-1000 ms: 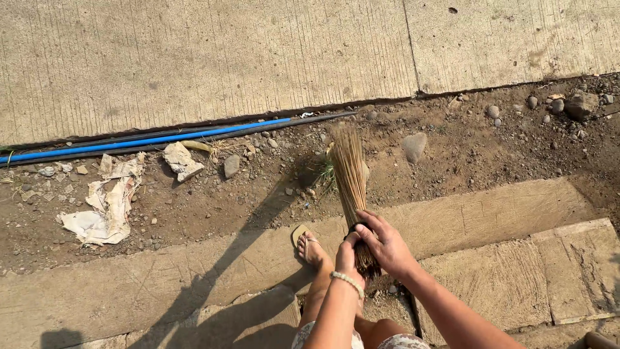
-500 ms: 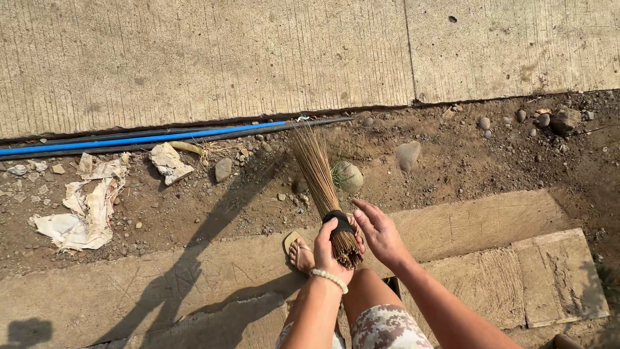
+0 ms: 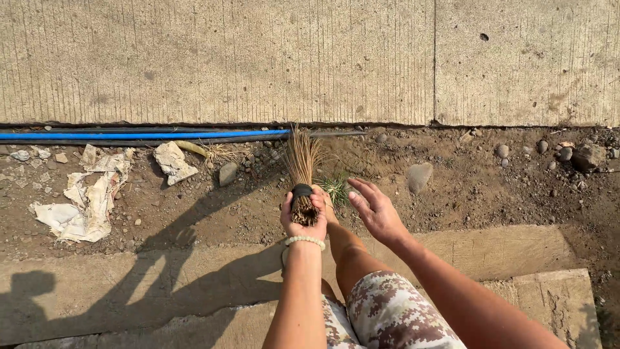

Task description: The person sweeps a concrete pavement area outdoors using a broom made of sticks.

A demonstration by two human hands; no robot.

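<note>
Head view: left hand [image 3: 302, 220] fingers wrapped around stick broom [image 3: 302, 169] at black band, bristles pointing away over dirt. Right hand [image 3: 376, 211] open, empty, just beside. Step: squaring bundle; next needs palm tapping stick ends.

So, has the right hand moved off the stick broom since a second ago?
Yes. The right hand has let go and hangs open right of the stick broom, which the left hand grips alone, bristles toward the blue pipe.
</note>
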